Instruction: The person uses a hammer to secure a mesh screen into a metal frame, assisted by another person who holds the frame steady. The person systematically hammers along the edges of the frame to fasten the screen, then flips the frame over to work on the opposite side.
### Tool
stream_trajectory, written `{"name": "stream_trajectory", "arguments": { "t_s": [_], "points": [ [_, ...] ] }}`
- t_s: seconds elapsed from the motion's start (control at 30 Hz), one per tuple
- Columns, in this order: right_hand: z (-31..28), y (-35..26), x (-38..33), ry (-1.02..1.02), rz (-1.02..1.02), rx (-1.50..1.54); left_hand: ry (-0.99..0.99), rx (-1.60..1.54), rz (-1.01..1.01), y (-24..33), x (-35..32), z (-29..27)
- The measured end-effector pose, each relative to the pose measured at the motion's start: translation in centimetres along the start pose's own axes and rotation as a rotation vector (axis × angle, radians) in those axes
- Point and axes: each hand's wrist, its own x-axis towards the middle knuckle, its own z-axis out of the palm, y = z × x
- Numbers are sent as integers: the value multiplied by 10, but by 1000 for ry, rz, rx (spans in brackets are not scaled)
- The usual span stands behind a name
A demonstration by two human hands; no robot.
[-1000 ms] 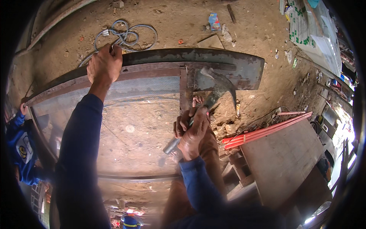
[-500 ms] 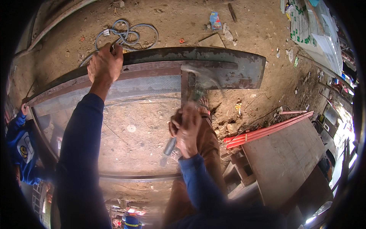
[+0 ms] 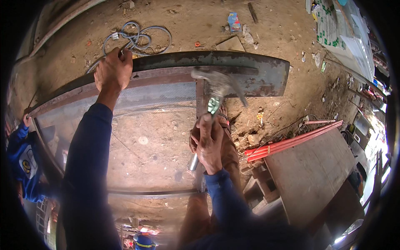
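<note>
A claw hammer (image 3: 214,102) is in my right hand (image 3: 207,146), its fingers wrapped round the handle. The hammer's head, slightly blurred, appears over the corner of a brown metal frame (image 3: 166,78); whether it touches the metal I cannot tell. Wire mesh (image 3: 150,129) spans the frame. My left hand (image 3: 113,71) is closed over the frame's far side and the dark, worn metal beam (image 3: 266,68) that lies along it. At the far left, another person's hand (image 3: 27,120) holds the frame's corner.
A grey cable (image 3: 143,41) lies coiled on the dirt beyond the beam. To the right are orange pipes (image 3: 296,141), a wooden board (image 3: 310,171) and stacked blocks (image 3: 265,183). Wrapped sheets (image 3: 341,37) stand at the far right. The other person's blue sleeve (image 3: 16,135) shows at left.
My right hand has shifted slightly right and nearer to me, and the hammer has swung with it; its head is less blurred. My left hand keeps its grip in nearly the same place.
</note>
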Motion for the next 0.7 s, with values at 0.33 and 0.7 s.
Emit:
{"name": "stream_trajectory", "arguments": {
  "t_s": [0.33, 0.7],
  "points": [
    [-9, 25, 18, 36, -233, -489, 8, -33, 3, 0, -1, -1],
    [-75, -30, -4, -50, -669, -702, -6, -9, 23, -8, 4, 2]
  ]
}}
